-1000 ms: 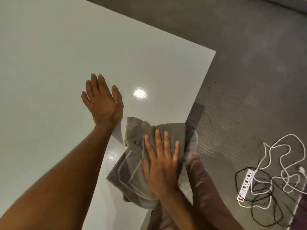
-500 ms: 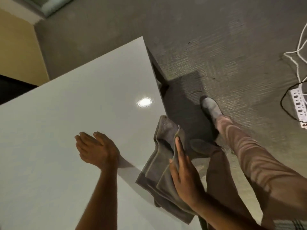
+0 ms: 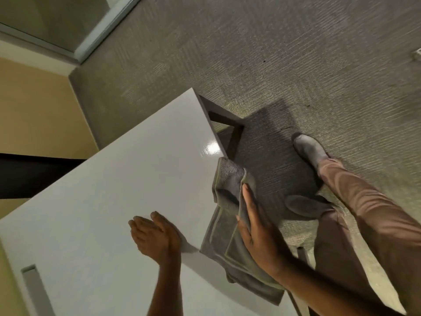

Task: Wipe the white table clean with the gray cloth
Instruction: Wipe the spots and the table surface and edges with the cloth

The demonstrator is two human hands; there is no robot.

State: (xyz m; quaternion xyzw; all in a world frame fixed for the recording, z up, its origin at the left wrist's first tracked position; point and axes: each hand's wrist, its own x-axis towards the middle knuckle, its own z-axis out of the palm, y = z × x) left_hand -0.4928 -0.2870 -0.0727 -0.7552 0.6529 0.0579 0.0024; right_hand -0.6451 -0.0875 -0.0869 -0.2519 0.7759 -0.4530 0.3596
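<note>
The white table (image 3: 109,201) fills the lower left of the head view, glossy, with its right edge running down the middle. A crumpled gray cloth (image 3: 227,226) lies along that right edge and partly hangs over it. My right hand (image 3: 257,233) presses on the cloth, fingers together and pointing away, the thumb tucked under a fold. My left hand (image 3: 155,238) rests on the bare tabletop left of the cloth, fingers slightly curled, holding nothing.
Gray carpet (image 3: 273,65) lies beyond the table's right edge. My legs in brown trousers (image 3: 364,215) and gray shoes stand there. A dark table leg (image 3: 234,137) shows below the far corner. A yellow wall is at the left.
The view has swung so the table corner sits higher. My right hand and the cloth have slid along the right edge toward the far corner. My left hand stays flat on the table.
</note>
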